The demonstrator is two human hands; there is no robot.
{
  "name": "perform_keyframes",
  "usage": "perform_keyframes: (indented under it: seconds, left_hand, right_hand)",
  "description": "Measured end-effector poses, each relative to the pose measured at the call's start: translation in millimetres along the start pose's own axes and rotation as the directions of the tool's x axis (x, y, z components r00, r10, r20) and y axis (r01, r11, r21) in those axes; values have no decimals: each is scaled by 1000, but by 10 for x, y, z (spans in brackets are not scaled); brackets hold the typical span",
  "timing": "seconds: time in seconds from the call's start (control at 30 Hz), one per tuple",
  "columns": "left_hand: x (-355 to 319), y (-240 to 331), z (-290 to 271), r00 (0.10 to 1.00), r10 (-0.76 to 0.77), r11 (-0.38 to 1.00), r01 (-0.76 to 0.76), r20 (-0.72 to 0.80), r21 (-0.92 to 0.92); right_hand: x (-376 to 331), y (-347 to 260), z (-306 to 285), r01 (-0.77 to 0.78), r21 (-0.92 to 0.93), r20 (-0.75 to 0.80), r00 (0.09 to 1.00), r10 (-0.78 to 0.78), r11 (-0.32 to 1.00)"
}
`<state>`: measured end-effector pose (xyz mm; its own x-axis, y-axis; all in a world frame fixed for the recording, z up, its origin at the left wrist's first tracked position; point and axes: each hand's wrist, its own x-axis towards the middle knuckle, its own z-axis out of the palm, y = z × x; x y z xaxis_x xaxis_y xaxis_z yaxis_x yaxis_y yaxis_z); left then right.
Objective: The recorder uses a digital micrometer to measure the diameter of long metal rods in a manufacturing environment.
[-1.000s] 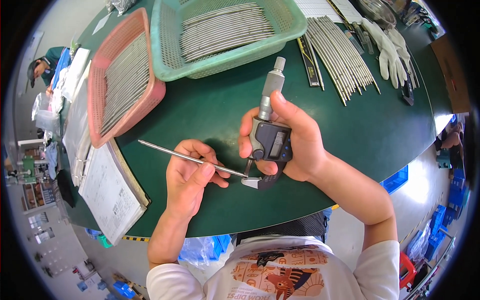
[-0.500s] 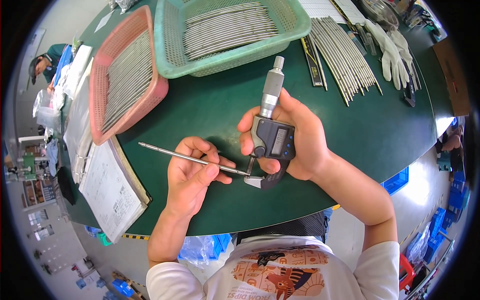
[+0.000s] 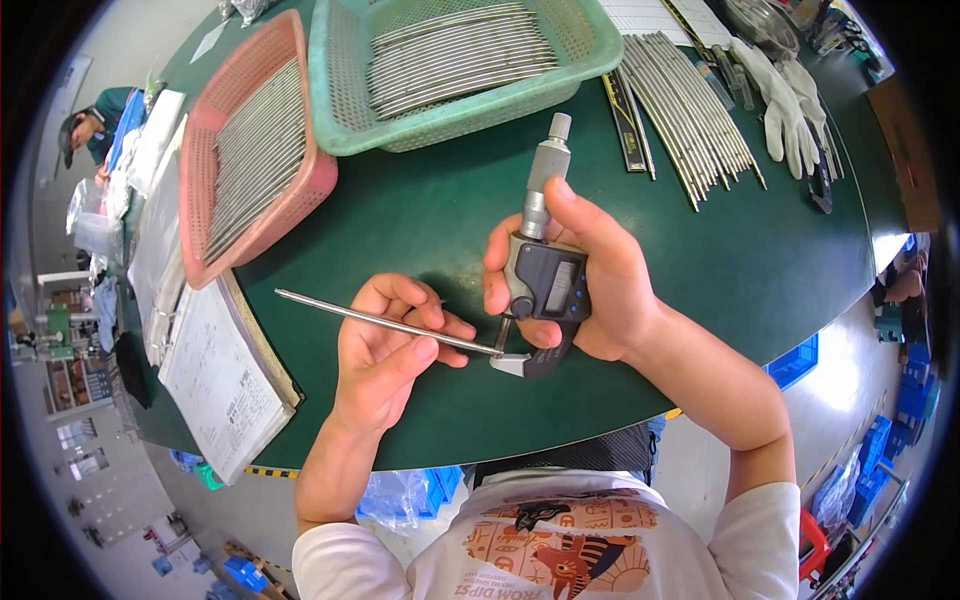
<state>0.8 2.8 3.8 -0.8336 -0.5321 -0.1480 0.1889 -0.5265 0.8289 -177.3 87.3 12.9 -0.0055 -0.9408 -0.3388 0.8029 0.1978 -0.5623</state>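
Note:
My left hand (image 3: 385,350) pinches a thin metal rod (image 3: 340,311) between thumb and fingers, the rod slanting down to the right. Its right end sits at the jaws of a digital micrometer (image 3: 546,280), between the spindle and the anvil. The micrometer is wrapped in my right hand (image 3: 610,270), with its grey thimble pointing up and away and its small display facing up. My right thumb lies near the sleeve. Whether the jaws press on the rod is too small to tell.
A pink basket (image 3: 320,180) and a green basket (image 3: 440,135) hold many metal rods. More rods (image 3: 690,120) lie at the far right beside white gloves (image 3: 785,120). A binder with papers (image 3: 225,380) rests on the green table (image 3: 420,220) at left. Another person (image 3: 88,135) sits far left.
The rod has turned slightly about its length in my left fingers, its end still at the jaws. My right thumb has shifted a little on the micrometer's sleeve.

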Motion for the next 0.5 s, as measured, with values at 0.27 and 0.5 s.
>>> perform_keyframes:
  seconds: [0.27,0.5]
  left_hand:
    - [0,29,-34,1000,-16,999,17,-15,42]
    - [-25,146,-125,970,-131,962,174,202,-212]
  right_hand:
    - [1,-8,-3,-2,-53,15,1000,3,999]
    - [9,7,-27,34,-27,50,998,-32,999]
